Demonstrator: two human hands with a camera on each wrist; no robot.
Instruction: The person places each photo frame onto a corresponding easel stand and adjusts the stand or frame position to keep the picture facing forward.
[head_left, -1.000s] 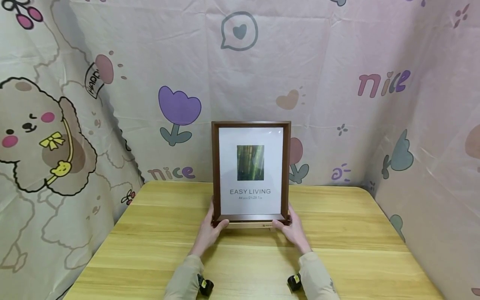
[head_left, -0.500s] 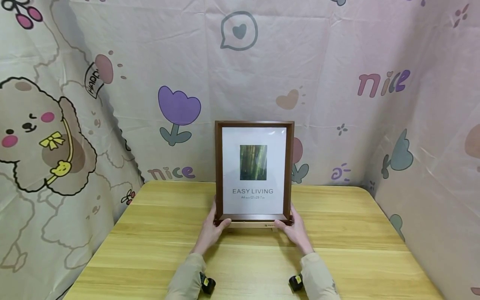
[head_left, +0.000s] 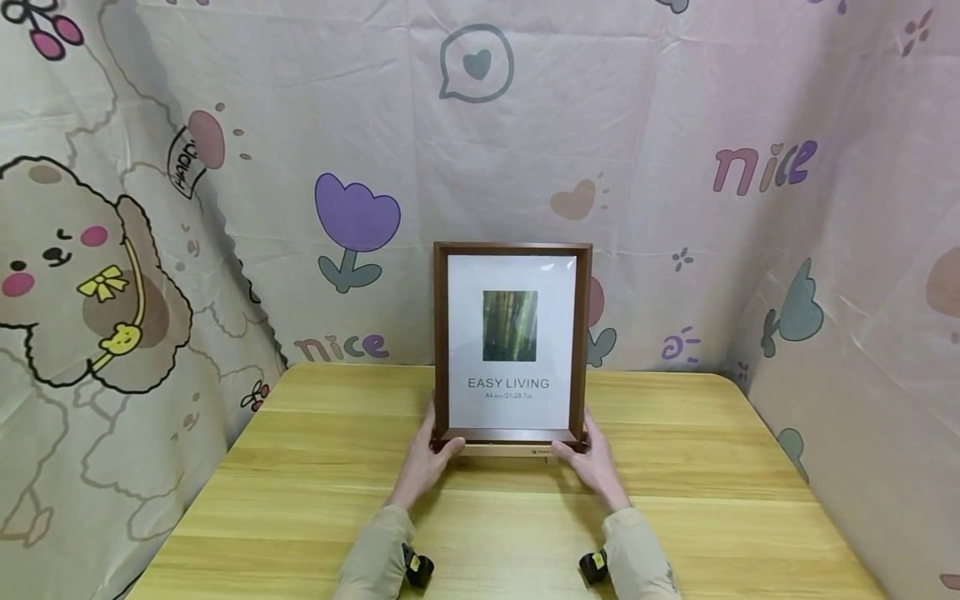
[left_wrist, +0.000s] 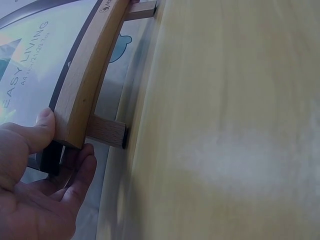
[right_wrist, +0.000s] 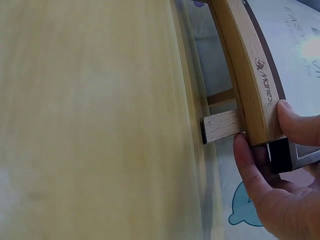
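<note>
A brown picture frame point(head_left: 441, 342) stands upright in the head view, with a small bamboo-like picture and "EASY LIVING" on its white sheet. Its lower edge sits on the pale wooden ledge of a small tabletop easel point(left_wrist: 82, 85), whose short feet stick out below toward the table. My left hand point(head_left: 422, 462) grips the lower left corner, thumb in front at the ledge's end, fingers curled behind and below. At the lower right corner my right hand point(head_left: 596, 462) holds likewise, its thumb beside the printed logo in the right wrist view and a fingertip right at the easel foot point(right_wrist: 222, 125).
The easel stands toward the back of a light wooden table point(head_left: 712, 467). A printed cloth point(head_left: 645, 108) hangs behind and along both sides. Black wrist cameras point(head_left: 418, 569) show by the beige sleeves point(head_left: 375, 550).
The picture frame has shifted slightly to the right, with both hands moving along with it. The easel's ledge has moved a little right too. Both grips stay the same.
</note>
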